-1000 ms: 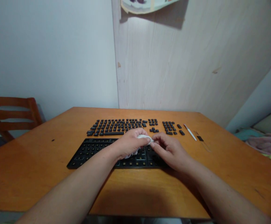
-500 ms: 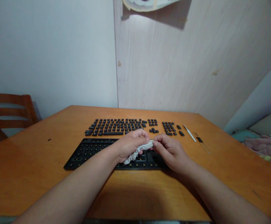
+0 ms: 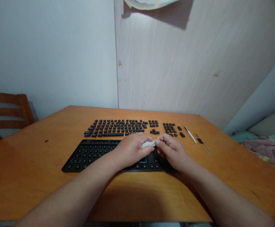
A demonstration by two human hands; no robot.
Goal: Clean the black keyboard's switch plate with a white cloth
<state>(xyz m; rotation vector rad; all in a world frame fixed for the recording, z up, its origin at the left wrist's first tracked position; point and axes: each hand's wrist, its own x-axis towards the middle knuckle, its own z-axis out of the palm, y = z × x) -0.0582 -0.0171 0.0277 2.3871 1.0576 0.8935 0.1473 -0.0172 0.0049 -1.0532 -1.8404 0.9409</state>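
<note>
Over a black keyboard stripped of its keycaps, my left hand is closed round a bunched white cloth. Only a strip of the cloth shows between thumb and fingers. My right hand pinches at the cloth's right end; whether a small piece is also between those fingertips is hidden. Both hands and forearms cover the middle and right of the keyboard. Behind it, black keycaps lie in rows on the table, grouped as on a keyboard.
Right of the keycaps lie a slim white stick with a reddish end and a wire tool with a black handle. A small dark bit lies on the wooden table at left. A chair stands beyond the left edge.
My left hand has turned over and closed further round the cloth, so its hanging lower part no longer shows. My right hand stays pinched at the cloth's end. The view has shifted slightly.
</note>
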